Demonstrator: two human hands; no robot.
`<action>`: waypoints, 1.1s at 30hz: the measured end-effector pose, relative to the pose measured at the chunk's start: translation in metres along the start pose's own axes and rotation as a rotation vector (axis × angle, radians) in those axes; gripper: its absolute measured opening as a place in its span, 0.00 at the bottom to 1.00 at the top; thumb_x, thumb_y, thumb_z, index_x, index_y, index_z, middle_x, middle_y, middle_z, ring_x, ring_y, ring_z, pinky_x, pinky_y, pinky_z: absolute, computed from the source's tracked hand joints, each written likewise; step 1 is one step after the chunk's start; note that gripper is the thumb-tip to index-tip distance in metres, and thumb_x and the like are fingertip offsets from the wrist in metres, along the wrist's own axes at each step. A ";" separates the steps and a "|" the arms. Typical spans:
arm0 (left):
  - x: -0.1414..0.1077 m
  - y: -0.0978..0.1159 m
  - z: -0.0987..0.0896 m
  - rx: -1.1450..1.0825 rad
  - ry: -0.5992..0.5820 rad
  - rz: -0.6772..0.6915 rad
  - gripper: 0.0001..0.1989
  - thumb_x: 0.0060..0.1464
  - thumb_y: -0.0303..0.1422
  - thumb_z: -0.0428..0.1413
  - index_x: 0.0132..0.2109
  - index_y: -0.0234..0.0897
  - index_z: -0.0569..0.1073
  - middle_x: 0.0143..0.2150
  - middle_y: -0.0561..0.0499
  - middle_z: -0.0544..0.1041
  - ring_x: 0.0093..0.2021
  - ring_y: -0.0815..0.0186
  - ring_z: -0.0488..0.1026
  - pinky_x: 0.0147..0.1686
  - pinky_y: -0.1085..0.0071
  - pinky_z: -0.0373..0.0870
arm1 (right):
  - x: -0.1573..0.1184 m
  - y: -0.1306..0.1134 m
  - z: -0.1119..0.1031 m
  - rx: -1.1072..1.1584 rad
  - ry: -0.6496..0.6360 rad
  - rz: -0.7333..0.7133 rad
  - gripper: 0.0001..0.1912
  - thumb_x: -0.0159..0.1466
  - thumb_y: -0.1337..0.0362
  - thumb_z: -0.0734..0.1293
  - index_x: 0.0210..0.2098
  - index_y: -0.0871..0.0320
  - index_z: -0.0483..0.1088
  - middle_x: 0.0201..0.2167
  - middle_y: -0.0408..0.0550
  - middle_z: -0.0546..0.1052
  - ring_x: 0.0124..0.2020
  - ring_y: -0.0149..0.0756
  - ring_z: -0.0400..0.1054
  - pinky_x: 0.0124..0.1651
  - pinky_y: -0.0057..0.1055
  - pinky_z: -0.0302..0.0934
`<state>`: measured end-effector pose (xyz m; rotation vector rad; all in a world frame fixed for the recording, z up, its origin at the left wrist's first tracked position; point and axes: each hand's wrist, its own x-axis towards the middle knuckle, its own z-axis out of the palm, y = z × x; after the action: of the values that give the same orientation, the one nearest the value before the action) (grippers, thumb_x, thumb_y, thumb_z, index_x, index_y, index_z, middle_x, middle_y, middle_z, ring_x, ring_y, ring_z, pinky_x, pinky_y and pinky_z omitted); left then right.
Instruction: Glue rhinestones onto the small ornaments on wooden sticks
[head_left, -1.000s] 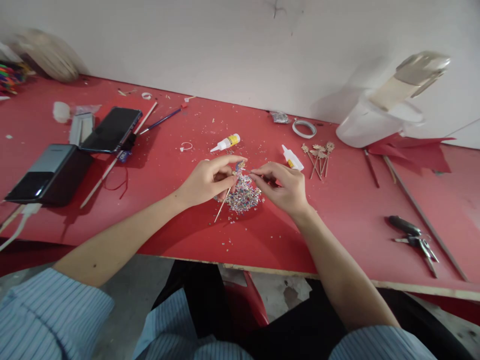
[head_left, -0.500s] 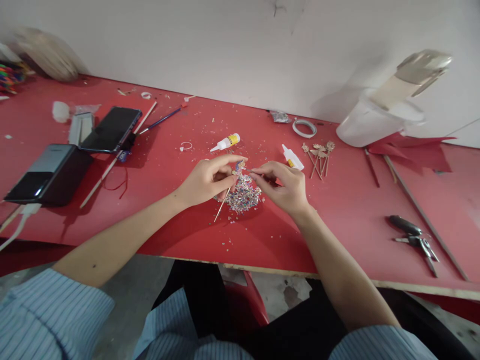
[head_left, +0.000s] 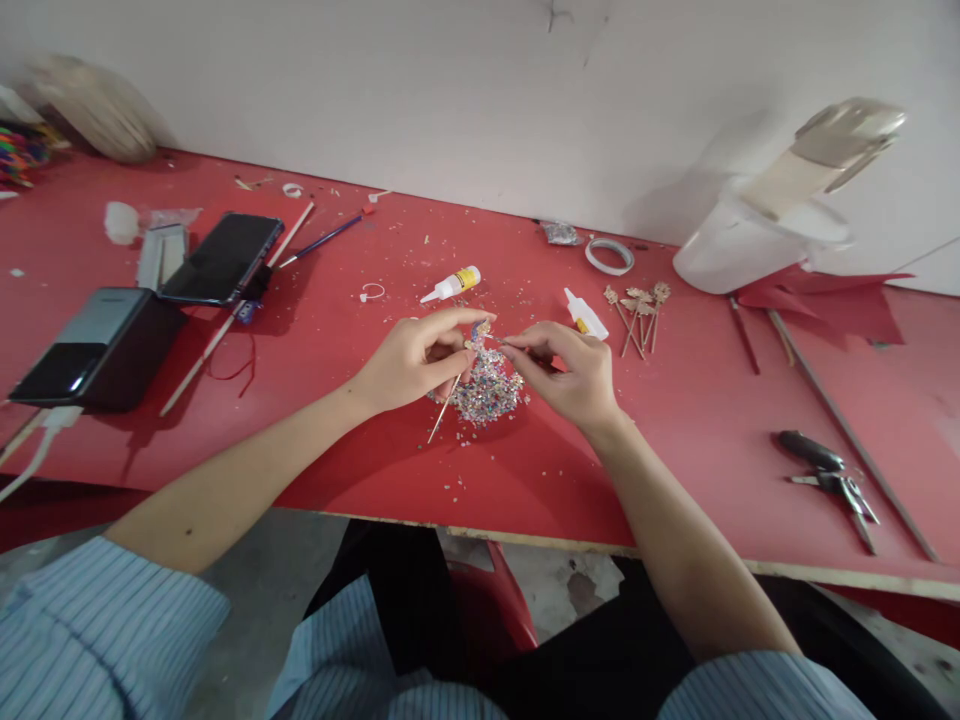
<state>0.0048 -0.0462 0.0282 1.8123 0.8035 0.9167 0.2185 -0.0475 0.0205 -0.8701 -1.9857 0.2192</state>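
Note:
Above a pile of small multicoloured sequins (head_left: 491,390), my left hand (head_left: 420,362) is closed on a thin stick (head_left: 445,412) with a small decorated head (head_left: 481,331) at its top. My right hand (head_left: 564,370) is pinched just right of that head; a tiny thin thing shows at its fingertips, too small to name. Behind the hands lies a white glue bottle with a yellow label (head_left: 454,285). A second white bottle (head_left: 585,314) rests beyond my right hand, beside several sticks with flower-shaped heads (head_left: 637,300).
On the left are a phone (head_left: 223,258), a black box-like device (head_left: 97,348) with a white cable, and a brush (head_left: 321,241). A tape ring (head_left: 609,257) and white bucket (head_left: 739,240) stand back right. Keys (head_left: 832,482) lie near the right front edge.

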 end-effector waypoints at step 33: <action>0.000 0.003 -0.001 0.064 -0.008 0.014 0.20 0.57 0.26 0.52 0.57 0.36 0.67 0.19 0.59 0.69 0.18 0.74 0.68 0.23 0.78 0.67 | 0.000 0.000 -0.003 -0.111 -0.014 -0.087 0.01 0.61 0.68 0.67 0.34 0.56 0.71 0.27 0.41 0.76 0.22 0.24 0.64 0.25 0.24 0.60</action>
<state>0.0049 -0.0467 0.0313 1.8784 0.8247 0.9016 0.2212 -0.0480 0.0218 -0.8511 -2.0598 0.0660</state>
